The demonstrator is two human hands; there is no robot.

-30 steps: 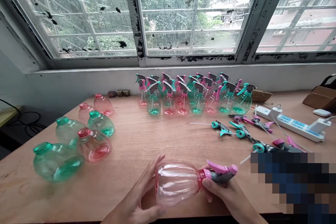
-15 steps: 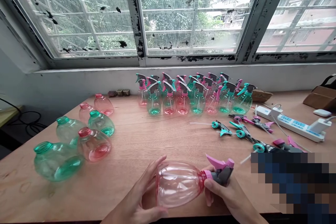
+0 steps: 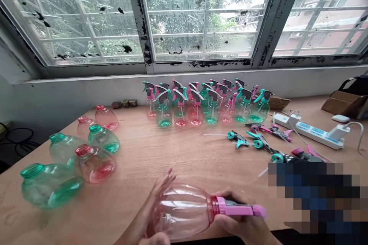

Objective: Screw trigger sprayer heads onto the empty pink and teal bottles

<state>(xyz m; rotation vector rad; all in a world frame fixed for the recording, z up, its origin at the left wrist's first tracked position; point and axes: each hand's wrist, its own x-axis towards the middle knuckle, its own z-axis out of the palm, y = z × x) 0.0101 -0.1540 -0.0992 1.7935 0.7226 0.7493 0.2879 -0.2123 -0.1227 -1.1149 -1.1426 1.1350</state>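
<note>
A clear pink spray bottle [image 3: 184, 208] lies sideways just above the table's near edge, base to the left. My left hand [image 3: 152, 214] cups its base, with fingers behind and thumb below. At the neck, my right hand [image 3: 238, 218] grips the spray head [image 3: 241, 209], which has a pink collar and trigger and sits on the bottle mouth. Part of the grey head is hidden by my fingers. Loose spray heads lie to the right, among them one with a teal collar [image 3: 238, 138] and another teal one [image 3: 260, 141].
Several open pink and green bottles [image 3: 96, 166] lie tilted at the left. Along the wall stand rows of bottles fitted with spray heads [image 3: 196, 113]. A white power strip [image 3: 312, 130] and a brown box [image 3: 342, 103] are at right. Small blocks [image 3: 125, 103] sit by the wall.
The spray head has turned on the bottle's axis, its pink trigger swinging from the top round to my side. Bottle and hands sit slightly lower and further left in view.
</note>
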